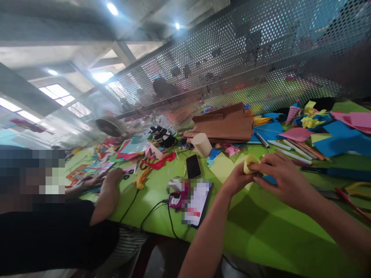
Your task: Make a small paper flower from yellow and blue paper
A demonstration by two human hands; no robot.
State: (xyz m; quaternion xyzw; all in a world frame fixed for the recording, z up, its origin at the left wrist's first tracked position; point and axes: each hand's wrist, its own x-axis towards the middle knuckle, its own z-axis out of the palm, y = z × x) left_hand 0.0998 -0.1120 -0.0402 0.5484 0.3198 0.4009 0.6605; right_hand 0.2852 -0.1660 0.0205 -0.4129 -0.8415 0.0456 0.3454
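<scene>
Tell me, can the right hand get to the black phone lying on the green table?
Probably yes. The black phone lies bare on the green table, nothing on top. But the right hand and left hand pinch yellow paper, and the left hand sits between.

Both forearms bare, no sleeves, rings or watch visible.

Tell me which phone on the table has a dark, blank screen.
The black phone lying beside the beige cup; the other phone, nearer the table edge, shows a lit screen.
</scene>
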